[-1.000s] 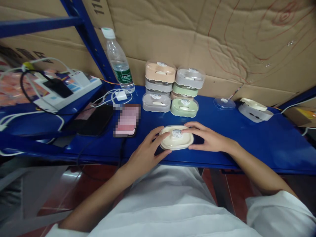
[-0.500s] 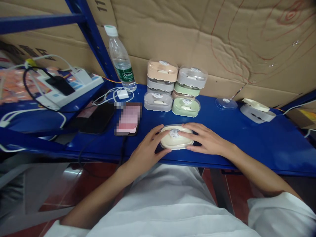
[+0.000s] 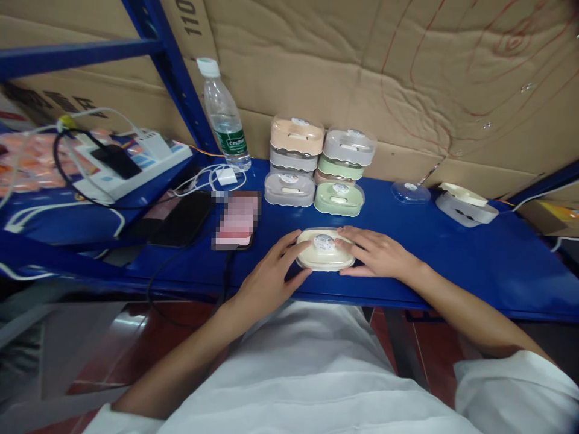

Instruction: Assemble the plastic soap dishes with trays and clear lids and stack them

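Note:
On the blue table in front of me lies a cream oval plastic box (image 3: 326, 258) under a clear lid with a round printed sticker. My left hand (image 3: 280, 265) grips its left end, with the thumb at the near edge and the fingers over the lid. From the right, my right hand (image 3: 377, 253) holds the other end, its fingertips on the lid and its thumb at the near edge. Beyond the box stand stacked oval boxes of the same shape, among them a green box (image 3: 339, 199), a grey box (image 3: 289, 188) and a peach box (image 3: 297, 137).
Along the back right lie a clear lid (image 3: 411, 193) and a grey box with a cream piece on it (image 3: 468, 211). To the left are a phone (image 3: 237, 220), a dark phone (image 3: 183, 220), a water bottle (image 3: 228, 123), cables and a power strip (image 3: 131, 172). Cardboard stands behind.
The camera view has shifted slightly. My right index finger has drawn back a little from the sticker's middle to its right edge. Both hands stay on the cream box.

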A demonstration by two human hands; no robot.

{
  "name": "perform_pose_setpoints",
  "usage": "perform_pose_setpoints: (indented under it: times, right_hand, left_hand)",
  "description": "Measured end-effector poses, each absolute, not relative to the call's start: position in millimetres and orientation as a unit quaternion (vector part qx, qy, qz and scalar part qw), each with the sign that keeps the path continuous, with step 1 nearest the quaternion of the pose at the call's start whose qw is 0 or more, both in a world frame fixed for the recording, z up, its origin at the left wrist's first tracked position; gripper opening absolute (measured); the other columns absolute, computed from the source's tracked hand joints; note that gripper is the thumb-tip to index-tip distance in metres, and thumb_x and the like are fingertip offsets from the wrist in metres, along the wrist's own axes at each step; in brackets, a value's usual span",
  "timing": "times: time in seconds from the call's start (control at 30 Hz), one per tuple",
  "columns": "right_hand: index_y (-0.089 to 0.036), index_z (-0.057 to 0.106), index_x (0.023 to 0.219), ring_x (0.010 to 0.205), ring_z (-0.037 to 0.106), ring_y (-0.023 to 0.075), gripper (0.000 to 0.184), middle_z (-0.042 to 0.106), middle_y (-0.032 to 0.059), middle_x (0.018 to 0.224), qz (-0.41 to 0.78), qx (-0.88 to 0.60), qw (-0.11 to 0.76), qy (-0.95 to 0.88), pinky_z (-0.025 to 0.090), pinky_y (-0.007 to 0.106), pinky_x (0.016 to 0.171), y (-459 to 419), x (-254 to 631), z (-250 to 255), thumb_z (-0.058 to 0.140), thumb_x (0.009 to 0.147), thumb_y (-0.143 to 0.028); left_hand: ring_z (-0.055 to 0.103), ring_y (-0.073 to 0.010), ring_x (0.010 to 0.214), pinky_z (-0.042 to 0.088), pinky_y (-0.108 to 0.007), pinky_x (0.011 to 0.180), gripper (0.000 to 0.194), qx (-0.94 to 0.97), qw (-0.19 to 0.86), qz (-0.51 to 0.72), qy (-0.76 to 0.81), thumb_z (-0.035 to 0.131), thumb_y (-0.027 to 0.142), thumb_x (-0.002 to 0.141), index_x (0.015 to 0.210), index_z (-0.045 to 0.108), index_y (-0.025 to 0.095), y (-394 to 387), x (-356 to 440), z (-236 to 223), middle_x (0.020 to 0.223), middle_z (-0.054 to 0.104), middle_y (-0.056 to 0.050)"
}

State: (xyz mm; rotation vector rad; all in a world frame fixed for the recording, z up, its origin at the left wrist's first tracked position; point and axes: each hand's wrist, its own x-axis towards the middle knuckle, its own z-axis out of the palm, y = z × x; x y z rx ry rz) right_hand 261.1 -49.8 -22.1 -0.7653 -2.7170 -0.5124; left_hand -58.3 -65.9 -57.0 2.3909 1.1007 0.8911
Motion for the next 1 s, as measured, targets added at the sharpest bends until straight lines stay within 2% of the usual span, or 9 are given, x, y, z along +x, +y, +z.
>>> perform_pose_setpoints:
  times: [0.13,0.33,0.5,0.63,0.67,0.73,0.83,0.93,1.0]
  right_hand:
    - [-0.016,0.049,0.162,0.142,0.063,0.0329,0.077,0.062,0.0204,0.155,-0.165,-0.267,0.136,-0.940,0.059,0.045,0.113,-46.4,261.4,-22.4,0.067,0.101,-0.059]
    - [-0.027,0.035,0.172,0.151,0.054,0.0308,0.081,0.054,0.0153,0.164,-0.055,-0.271,0.194,-0.941,0.052,0.049,0.122,-39.7,261.6,-27.2,0.072,0.102,-0.045]
    - [-0.032,0.038,0.170,0.151,0.054,0.0291,0.076,0.050,0.0120,0.168,0.034,-0.293,0.241,-0.925,0.050,0.048,0.124,-38.6,261.9,-26.0,0.070,0.103,-0.044]
    - [-0.032,0.050,0.164,0.147,0.059,0.0306,0.065,0.056,0.0106,0.163,0.064,-0.360,0.226,-0.903,0.050,0.051,0.123,-35.8,278.7,-7.7,0.070,0.103,-0.044]
    - [-0.033,0.054,0.161,0.145,0.060,0.0310,0.062,0.058,0.0099,0.161,0.075,-0.381,0.211,-0.897,0.050,0.051,0.123,-35.4,286.5,-1.7,0.071,0.103,-0.045]
    - [-0.033,0.061,0.155,0.143,0.062,0.0311,0.058,0.062,0.0084,0.158,0.109,-0.422,0.182,-0.882,0.050,0.051,0.123,-35.6,305.1,10.0,0.072,0.101,-0.048]
    - [-0.032,0.066,0.148,0.140,0.064,0.0312,0.061,0.063,0.0076,0.156,0.161,-0.470,0.144,-0.856,0.051,0.050,0.121,-37.9,336.9,24.5,0.077,0.094,-0.058]
    - [-0.033,0.070,0.141,0.135,0.066,0.0290,0.057,0.067,0.0049,0.151,0.165,-0.548,0.102,-0.813,0.051,0.044,0.118,-37.3,372.3,34.6,0.075,0.092,-0.064]
    - [-0.033,0.071,0.138,0.131,0.067,0.0264,0.049,0.071,0.0043,0.144,0.096,-0.644,0.104,-0.752,0.051,0.039,0.114,-33.1,398.9,38.8,0.066,0.098,-0.062]
  left_hand:
    - [0.057,-0.0296,0.148,0.050,-0.049,0.124,0.046,0.845,0.183,0.324,0.385,0.063,0.032,0.107,0.151,0.054,0.027,-65.7,-58.6,-57.1,0.167,0.047,-0.013]
    - [0.058,-0.0303,0.147,0.052,-0.050,0.122,0.043,0.842,0.180,0.339,0.379,0.059,0.031,0.109,0.152,0.054,0.029,-65.5,-59.7,-54.0,0.167,0.045,-0.014]
    - [0.045,-0.0326,0.158,0.051,-0.051,0.122,0.067,0.835,0.186,0.336,0.393,0.066,0.034,0.105,0.165,0.036,0.033,-66.7,-58.2,-50.7,0.173,0.035,-0.015]
    - [0.046,-0.0343,0.157,0.055,-0.053,0.118,0.076,0.841,0.177,0.317,0.402,0.067,0.033,0.104,0.169,0.028,0.035,-67.4,-58.5,-50.9,0.177,0.030,-0.014]
    - [0.047,-0.0342,0.156,0.054,-0.053,0.118,0.073,0.847,0.170,0.314,0.393,0.066,0.033,0.105,0.168,0.031,0.034,-67.1,-59.0,-51.5,0.177,0.032,-0.014]
    - [0.049,-0.0330,0.155,0.051,-0.054,0.122,0.055,0.870,0.149,0.309,0.354,0.063,0.031,0.107,0.160,0.046,0.031,-66.1,-59.9,-53.0,0.172,0.043,-0.012]
    - [0.053,-0.0314,0.151,0.048,-0.054,0.124,0.025,0.894,0.126,0.301,0.306,0.063,0.031,0.107,0.131,0.067,0.027,-64.7,-60.7,-54.4,0.152,0.065,-0.009]
    - [0.058,-0.0302,0.147,0.052,-0.052,0.119,0.011,0.890,0.128,0.311,0.307,0.064,0.030,0.107,0.115,0.069,0.025,-64.5,-60.5,-54.0,0.139,0.072,-0.008]
    - [0.060,-0.0294,0.145,0.054,-0.051,0.117,0.008,0.889,0.131,0.317,0.303,0.063,0.030,0.108,0.110,0.068,0.025,-64.7,-60.4,-53.4,0.137,0.073,-0.007]
